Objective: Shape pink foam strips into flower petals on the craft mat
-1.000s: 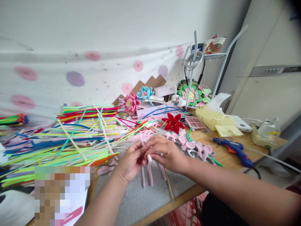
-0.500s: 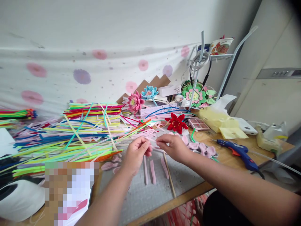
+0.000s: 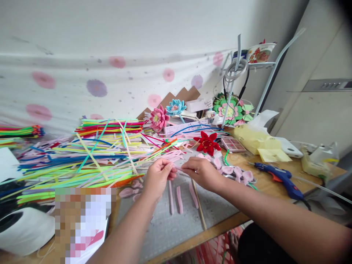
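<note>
Between my two hands a pale pink pipe cleaner (image 3: 178,169) is held over the grey cutting mat (image 3: 165,234). My left hand (image 3: 159,174) pinches one end between thumb and fingers. The other end is pinched by my right hand (image 3: 202,172), whose fingertips point left. Below them lie folded pink pipe-cleaner strips (image 3: 179,200) and a thin wooden stick (image 3: 200,209). Pink looped petals (image 3: 128,191) rest by my left wrist, with more pink petals (image 3: 227,169) to the right of my right hand.
Many coloured pipe cleaners (image 3: 101,161) are heaped on the left. A red flower (image 3: 207,143) lies behind my hands. A blue glue gun (image 3: 279,176) is on the right, near a yellow tissue pack (image 3: 247,137). A white roll (image 3: 30,231) stands at the front left.
My right hand has shifted slightly, its fingers now lying flatter along the pipe cleaner. My left hand keeps its pinch. The whole view has moved a little.
</note>
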Motion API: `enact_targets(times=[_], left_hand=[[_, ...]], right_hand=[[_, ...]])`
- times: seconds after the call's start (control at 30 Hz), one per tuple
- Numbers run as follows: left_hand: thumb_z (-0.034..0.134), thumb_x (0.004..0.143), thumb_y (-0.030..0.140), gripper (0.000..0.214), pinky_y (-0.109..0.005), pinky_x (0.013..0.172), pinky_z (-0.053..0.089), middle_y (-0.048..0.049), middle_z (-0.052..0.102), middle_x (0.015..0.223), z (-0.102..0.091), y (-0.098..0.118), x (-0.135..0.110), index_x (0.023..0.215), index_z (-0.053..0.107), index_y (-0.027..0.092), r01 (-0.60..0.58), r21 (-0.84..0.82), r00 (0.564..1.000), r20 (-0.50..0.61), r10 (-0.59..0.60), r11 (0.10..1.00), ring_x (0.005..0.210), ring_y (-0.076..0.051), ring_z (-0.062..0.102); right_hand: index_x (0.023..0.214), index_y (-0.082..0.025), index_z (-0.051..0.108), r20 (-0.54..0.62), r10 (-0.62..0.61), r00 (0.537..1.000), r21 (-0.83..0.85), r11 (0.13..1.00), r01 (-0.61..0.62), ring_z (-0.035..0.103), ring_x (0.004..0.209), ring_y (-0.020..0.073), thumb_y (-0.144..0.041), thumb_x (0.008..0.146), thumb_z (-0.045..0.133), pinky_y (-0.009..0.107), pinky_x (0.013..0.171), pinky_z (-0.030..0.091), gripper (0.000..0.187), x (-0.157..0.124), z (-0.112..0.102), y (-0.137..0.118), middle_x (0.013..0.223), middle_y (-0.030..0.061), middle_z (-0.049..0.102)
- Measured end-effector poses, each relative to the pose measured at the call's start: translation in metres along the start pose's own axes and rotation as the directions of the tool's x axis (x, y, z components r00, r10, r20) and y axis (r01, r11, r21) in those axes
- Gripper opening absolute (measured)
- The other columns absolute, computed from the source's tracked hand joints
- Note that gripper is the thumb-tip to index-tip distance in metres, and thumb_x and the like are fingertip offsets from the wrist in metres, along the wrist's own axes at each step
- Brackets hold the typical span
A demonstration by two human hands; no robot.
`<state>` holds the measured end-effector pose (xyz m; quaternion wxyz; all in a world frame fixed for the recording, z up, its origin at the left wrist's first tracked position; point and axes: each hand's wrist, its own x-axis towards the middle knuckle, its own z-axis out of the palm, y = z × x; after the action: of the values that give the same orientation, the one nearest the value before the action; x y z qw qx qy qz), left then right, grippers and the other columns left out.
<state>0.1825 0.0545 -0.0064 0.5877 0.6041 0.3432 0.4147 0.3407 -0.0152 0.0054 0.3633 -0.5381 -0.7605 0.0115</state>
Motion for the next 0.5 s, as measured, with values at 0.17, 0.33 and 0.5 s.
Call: enact_targets(times=[0.17,0.33,0.5], left_hand=[[0.063,0.069,0.029,0.016,-0.022,0.05,0.046,-0.0004,0.066,0.061,-0.0002,-0.0014,0.0015,0.071,0.053,0.016,0.016,-0.035,1.0,0.015,-0.016,0.999,0.052,-0.012,0.06],[0.059,0.065,0.019,0.018,-0.021,0.05,0.044,0.0037,0.062,0.056,-0.0009,-0.0021,0.0024,0.083,0.058,0.017,0.024,-0.075,0.999,0.042,-0.021,0.997,0.05,-0.012,0.058],[0.058,0.065,0.016,0.013,-0.02,0.048,0.041,0.0008,0.063,0.062,-0.0023,-0.0033,0.0045,0.077,0.063,0.014,0.033,-0.049,0.998,0.054,-0.03,0.998,0.048,-0.01,0.055]], right_hand=[[0.084,-0.016,0.07,0.007,-0.031,0.999,-0.025,0.999,0.031,0.058,0.07,0.0143,-0.014,0.084,0.056,0.023,0.063,0.043,0.014,-0.0026,-0.0002,0.0008,0.073,0.0052,0.062],[0.086,-0.017,0.07,0.037,-0.065,0.997,-0.078,0.995,0.068,0.058,0.07,0.0153,-0.016,0.085,0.055,0.024,0.062,0.043,0.015,-0.005,-0.0007,0.0007,0.074,0.0057,0.061],[0.083,-0.017,0.069,-0.074,0.016,0.997,0.034,0.999,-0.013,0.059,0.07,0.0149,-0.013,0.082,0.056,0.025,0.063,0.044,0.013,-0.0037,-0.0039,0.002,0.074,0.005,0.063]])
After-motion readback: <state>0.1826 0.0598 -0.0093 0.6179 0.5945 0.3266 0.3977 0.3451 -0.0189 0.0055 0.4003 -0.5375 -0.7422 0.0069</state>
